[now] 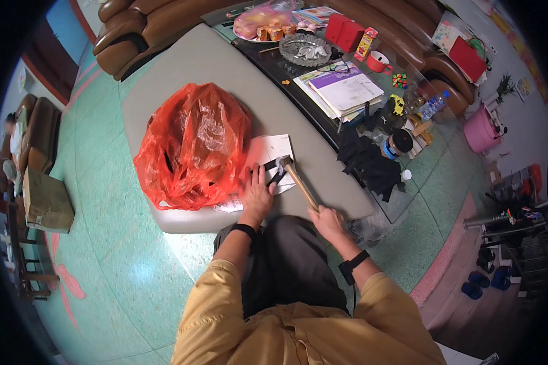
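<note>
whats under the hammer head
A white sheet of paper lies under the hammer head on the grey bench. The left hand holds dark pliers there. What the pliers grip is hidden.

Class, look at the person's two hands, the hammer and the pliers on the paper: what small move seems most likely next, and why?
Probably a short downward tap. The right hand grips the wooden handle of the hammer, whose head sits just above the pliers that the left hand steadies on the white paper. What the pliers hold is too small to tell.
</note>
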